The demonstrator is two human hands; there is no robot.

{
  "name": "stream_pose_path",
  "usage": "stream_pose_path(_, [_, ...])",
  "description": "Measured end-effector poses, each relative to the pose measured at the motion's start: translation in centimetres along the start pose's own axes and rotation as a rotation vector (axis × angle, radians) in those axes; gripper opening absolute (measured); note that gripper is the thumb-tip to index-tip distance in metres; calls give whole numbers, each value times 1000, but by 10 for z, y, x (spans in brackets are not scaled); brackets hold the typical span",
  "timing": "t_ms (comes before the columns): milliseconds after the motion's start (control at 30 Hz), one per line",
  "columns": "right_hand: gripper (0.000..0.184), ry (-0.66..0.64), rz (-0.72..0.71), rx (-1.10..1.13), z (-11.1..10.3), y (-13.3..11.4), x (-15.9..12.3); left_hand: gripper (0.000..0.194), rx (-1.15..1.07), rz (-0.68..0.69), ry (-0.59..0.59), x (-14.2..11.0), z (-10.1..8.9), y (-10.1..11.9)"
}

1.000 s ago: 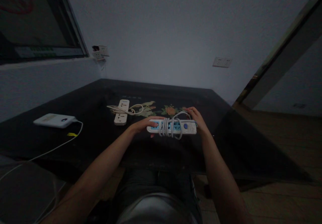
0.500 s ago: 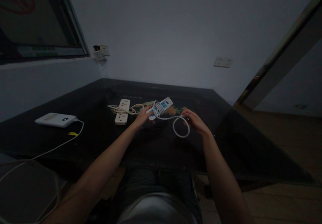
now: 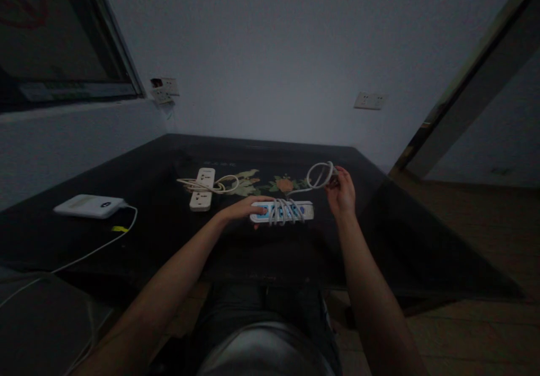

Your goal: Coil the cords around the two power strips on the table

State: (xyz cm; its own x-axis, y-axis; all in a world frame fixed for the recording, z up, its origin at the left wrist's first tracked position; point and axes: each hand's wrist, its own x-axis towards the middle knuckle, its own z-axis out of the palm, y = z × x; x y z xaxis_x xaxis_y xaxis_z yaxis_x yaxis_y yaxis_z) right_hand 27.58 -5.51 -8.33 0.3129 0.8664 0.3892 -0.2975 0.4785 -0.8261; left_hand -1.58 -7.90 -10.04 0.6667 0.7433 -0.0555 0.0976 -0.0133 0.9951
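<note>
My left hand [image 3: 246,209] grips the left end of a white and blue power strip [image 3: 308,210], held level above the dark table. Several turns of grey-white cord [image 3: 282,211] wrap around the strip's middle. From there the cord runs up and right to my right hand [image 3: 341,191], whose fingers are closed on its free part. A loop of the cord [image 3: 310,177] stands out to the left of those fingers. Whether a plug sits inside the right hand is hidden. A second, cream power strip [image 3: 201,200] lies to the left, its own cord bundled across it.
A white power bank [image 3: 86,206] with a cable and yellow tag [image 3: 120,229] lies on the table's left side. The black table [image 3: 270,263] bears a painted flower pattern [image 3: 284,184]. Wall sockets [image 3: 370,101] are on the back wall, and a window is at upper left.
The wrapped power strip has turned from slanted to level and come nearer to me. My right hand has moved up and right, carrying the cord loop with it.
</note>
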Motion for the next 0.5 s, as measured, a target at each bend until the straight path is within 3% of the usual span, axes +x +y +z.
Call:
stream_pose_path(100, [31, 2, 26, -58, 1, 5, -1, 63, -56, -39, -114, -4, 1, 3])
stream_pose_path(267, [29, -128, 67, -332, 7, 9, -6, 66, -179, -20, -153, -10, 1, 8])
stream_pose_path(367, [23, -317, 86, -411, 12, 12, -12, 70, -249, 69, -118, -10, 2, 12])
stream_pose_path(500, [15, -486, 120, -402, 21, 18, -21, 71, -298, 232, 23, -7, 1, 15])
